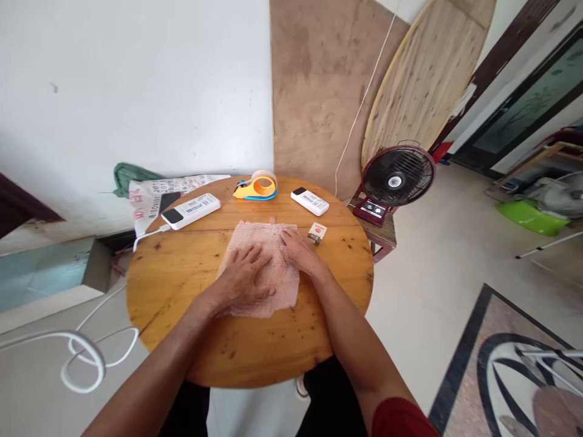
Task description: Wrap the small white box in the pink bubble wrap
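In the head view, a pinkish bubble-wrap sheet [277, 273] is lying straight ahead of me on the round worktop [159, 276], directly under both hands, so neither is needing to reach for it. Its outline is looking nearly square, seeming a little longer from 6 to 12 o'clock. Taking its middle as the centre of the dial, my left hand [246, 274] is resting toward 9 o'clock, palm down with the fingers spread, gripping nothing. My right hand [298, 250] is lying over the edge at 2 o'clock, its fingers touching the sheet; whether they are pinching it, I cannot tell.

A small box [317, 232] is sitting at 2 o'clock, just beyond my right hand and nearer to it than to my left; its contents are not showing. At 12 o'clock, the orange tape dispenser [252, 192] is holding a roll. One white device [310, 201] is lying at 1 o'clock; another [194, 210], with a white cable [163, 228] running from its near end, is lying at 10 o'clock. Past it, a printed white sack [140, 205] and a green bag [131, 176] are slumping by the wall, their insides hidden. Beyond the worktop, a fan [395, 182] is standing at 2 o'clock.
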### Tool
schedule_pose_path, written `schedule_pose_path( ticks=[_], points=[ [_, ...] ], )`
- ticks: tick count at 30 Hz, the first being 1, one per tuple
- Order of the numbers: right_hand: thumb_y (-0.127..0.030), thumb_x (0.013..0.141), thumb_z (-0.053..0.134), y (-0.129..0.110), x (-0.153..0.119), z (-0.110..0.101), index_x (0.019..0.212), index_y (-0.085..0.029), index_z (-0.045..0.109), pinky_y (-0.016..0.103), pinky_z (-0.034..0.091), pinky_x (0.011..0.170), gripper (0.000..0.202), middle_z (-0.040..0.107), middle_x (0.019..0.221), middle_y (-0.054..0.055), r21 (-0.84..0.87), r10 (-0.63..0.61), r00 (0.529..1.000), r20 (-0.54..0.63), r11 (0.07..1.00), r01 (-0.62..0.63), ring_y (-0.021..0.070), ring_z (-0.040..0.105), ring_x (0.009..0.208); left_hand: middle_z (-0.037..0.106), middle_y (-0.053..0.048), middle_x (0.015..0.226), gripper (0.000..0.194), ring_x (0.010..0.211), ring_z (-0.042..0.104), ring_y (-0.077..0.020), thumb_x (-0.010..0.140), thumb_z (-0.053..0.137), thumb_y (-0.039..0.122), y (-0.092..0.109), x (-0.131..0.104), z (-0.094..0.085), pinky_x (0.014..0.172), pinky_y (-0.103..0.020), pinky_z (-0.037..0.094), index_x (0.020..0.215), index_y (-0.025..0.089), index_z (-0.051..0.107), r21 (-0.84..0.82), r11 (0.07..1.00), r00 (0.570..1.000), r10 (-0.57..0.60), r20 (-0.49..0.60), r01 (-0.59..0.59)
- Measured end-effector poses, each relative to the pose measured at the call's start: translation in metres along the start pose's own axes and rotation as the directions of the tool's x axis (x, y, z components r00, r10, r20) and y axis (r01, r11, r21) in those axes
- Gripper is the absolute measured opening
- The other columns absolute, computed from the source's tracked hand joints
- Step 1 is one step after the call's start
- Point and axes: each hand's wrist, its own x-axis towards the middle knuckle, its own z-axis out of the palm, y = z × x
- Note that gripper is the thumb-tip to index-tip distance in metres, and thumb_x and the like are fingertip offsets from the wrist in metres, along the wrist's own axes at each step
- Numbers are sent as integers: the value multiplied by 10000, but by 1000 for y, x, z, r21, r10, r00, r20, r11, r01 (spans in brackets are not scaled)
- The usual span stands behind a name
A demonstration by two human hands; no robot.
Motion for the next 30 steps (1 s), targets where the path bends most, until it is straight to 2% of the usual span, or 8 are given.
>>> schedule_pose_path(
  ticks=[4, 8, 12, 19, 25, 30],
  points=[
    [-210, 945, 424, -1, -1, 3, 1271, -106, 526, 372, 355, 1090, 357, 526, 1377, 161, -25, -18, 1000, -17, 1000, 17, 249, 443, 1305, 208, -140, 1615, 847, 1496, 127, -365, 796, 569, 651, -2, -4, 5, 1185, -585, 111, 1505, 245, 347, -5, 1000, 1000, -13, -4, 13],
    [-227, 949, 428, 2, 0, 7, 1270, -98, 526, 376, 354, 1092, 360, 524, 1370, 165, -24, -11, 999, -34, 1000, 10, 252, 439, 1304, 253, -175, 1594, 765, 1486, 160, -381, 801, 604, 555, 10, -6, -1, 1178, -594, 123, 1462, 214, 426, 23, 999, 999, -40, -1, 40],
    [-243, 968, 403, 2, 2, 10, 1274, -104, 516, 399, 363, 1079, 355, 514, 1373, 175, -8, -11, 999, -44, 1000, 10, 254, 440, 1289, 270, -157, 1592, 653, 1481, 187, -376, 846, 561, 470, 23, -11, 0, 1161, -622, 147, 1449, 247, 447, 2, 1000, 1000, 12, 0, -12],
    [-225, 957, 423, 1, 2, 9, 1185, -108, 556, 400, 373, 1051, 289, 562, 1280, 174, 14, -13, 998, -55, 1000, 14, 260, 475, 1225, 319, -154, 1571, 695, 1468, 213, -392, 824, 577, 561, 21, -15, 15, 1160, -643, 118, 1429, 233, 479, -49, 997, 995, 50, -83, -54],
    [-149, 938, 379, -1, -1, 0, 1115, -120, 608, 373, 399, 994, 291, 620, 1192, 155, 5, 3, 997, -72, 1000, -3, 251, 542, 1114, 324, -143, 1571, 747, 1462, 219, -405, 786, 606, 626, 20, -15, 14, 1161, -647, 111, 1420, 247, 492, -63, 997, 994, 48, -99, -55],
    [-151, 893, 423, 2, -2, -12, 1165, -133, 613, 412, 340, 1043, 333, 592, 1283, 144, 22, 35, 978, -208, 999, -31, 276, 474, 1195, 335, -144, 1566, 746, 1458, 234, -403, 776, 618, 623, 21, -16, 13, 1163, -643, 106, 1409, 246, 505, -60, 997, 994, 49, -95, -55]
  ],
)
